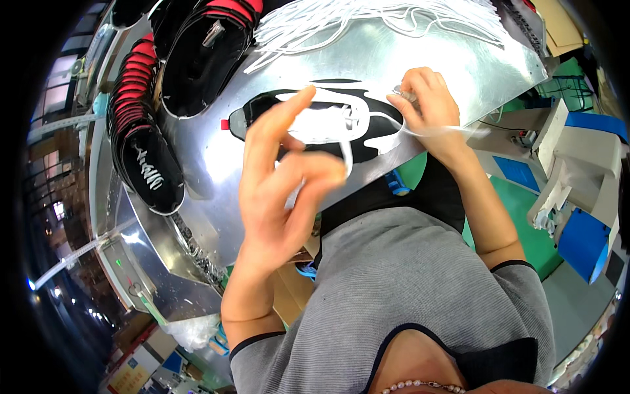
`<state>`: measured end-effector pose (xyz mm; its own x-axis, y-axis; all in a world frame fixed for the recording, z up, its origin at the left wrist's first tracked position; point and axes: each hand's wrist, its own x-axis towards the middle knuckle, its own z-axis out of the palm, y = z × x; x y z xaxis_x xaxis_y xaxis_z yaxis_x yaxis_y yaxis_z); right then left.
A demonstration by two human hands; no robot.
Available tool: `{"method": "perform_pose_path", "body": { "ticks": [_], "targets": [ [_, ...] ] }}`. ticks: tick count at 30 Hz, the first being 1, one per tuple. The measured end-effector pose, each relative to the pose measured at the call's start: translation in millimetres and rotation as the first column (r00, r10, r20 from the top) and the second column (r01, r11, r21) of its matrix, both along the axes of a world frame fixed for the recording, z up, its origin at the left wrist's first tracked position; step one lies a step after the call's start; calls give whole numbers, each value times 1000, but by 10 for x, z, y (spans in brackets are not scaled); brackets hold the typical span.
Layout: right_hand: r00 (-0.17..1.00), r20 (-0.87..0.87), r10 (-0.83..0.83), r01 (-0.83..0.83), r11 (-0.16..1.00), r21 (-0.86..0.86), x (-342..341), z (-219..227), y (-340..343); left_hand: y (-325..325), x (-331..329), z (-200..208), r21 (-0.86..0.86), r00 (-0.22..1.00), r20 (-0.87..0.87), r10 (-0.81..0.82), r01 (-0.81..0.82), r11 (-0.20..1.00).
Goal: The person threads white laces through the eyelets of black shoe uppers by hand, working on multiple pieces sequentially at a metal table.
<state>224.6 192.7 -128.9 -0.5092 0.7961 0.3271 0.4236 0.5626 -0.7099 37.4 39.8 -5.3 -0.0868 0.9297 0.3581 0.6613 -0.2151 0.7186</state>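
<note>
A black and white shoe upper (384, 108) with a red tab at its heel lies on the metal table, below my hands. White shoelace (348, 148) comes out of its eyelets. My left hand (279, 190), smeared by motion, is over the heel half; its index finger sticks up while the thumb and another finger close on the lace. Beside the toe, my right hand (430, 108) is closed, its fingers curled around a small greyish thing (407, 95) too blurred to name. Another stretch of lace passes under that hand and trails off right.
Many white laces (380, 23) lie heaped along the table's (230, 85) far side. On the left stand stacked black and red shoe uppers (134, 98) and more black uppers (197, 72). A beige machine with blue panels (584, 243) is at the right.
</note>
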Motion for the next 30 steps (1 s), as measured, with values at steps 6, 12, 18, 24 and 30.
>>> {"method": "perform_pose_path", "body": {
  "ticks": [6,12,18,24,30],
  "targets": [
    [818,-507,273,-502,768,-397,-66,463,-68,406,29,-314,62,990,-53,128,-124,990],
    [763,-645,29,-534,590,-605,-222,421,-265,360,-63,-315,-88,976,-92,195,-203,975],
    [857,-509,-81,-422,456,-784,-372,288,-312,403,-589,-621,-857,895,330,301,150,493],
    [924,-373,-87,-251,598,-761,-401,211,-349,530,-434,-767,-830,705,505,498,237,505],
    [970,-242,-26,-179,596,-783,-369,273,-298,566,-216,-770,-748,724,489,486,62,661]
  ]
}}
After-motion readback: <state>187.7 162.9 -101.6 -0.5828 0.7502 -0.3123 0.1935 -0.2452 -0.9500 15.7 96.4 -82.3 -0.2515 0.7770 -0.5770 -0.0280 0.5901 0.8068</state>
